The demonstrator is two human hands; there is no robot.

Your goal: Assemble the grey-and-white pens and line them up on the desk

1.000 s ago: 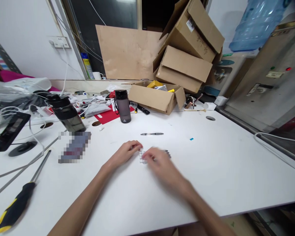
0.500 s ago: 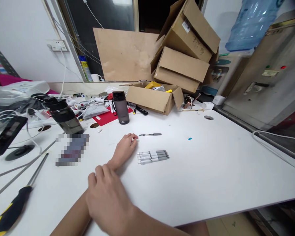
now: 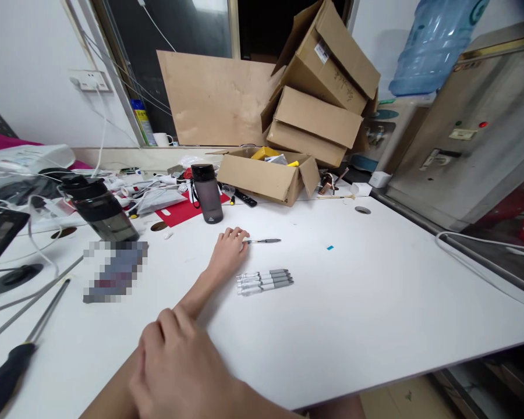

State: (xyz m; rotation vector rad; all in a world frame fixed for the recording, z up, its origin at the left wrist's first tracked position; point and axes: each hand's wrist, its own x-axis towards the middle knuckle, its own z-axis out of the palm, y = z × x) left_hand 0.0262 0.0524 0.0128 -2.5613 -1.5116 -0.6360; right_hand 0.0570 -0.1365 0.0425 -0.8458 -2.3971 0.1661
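Observation:
My left hand (image 3: 229, 249) reaches forward on the white table, its fingers curled and closed at the left end of a single pen (image 3: 265, 241). That pen lies crosswise with its grey end to the right. Nearer to me, several clear-and-grey pens (image 3: 265, 282) lie side by side in a tight row, right of my left wrist. My right hand (image 3: 183, 361) lies over my left forearm (image 3: 196, 294), its fingers wrapped round it.
A dark bottle (image 3: 208, 195) stands behind my left hand. Further left are another bottle (image 3: 102, 209), a blurred-out flat object (image 3: 116, 273) and a screwdriver (image 3: 15, 361). An open cardboard box (image 3: 257, 177) sits at the back; a blue scrap (image 3: 330, 248) lies right of the pens.
My left hand has moved forward and now covers the left end of the single pen. My right hand stays on the left forearm. The view has shifted slightly to the right.

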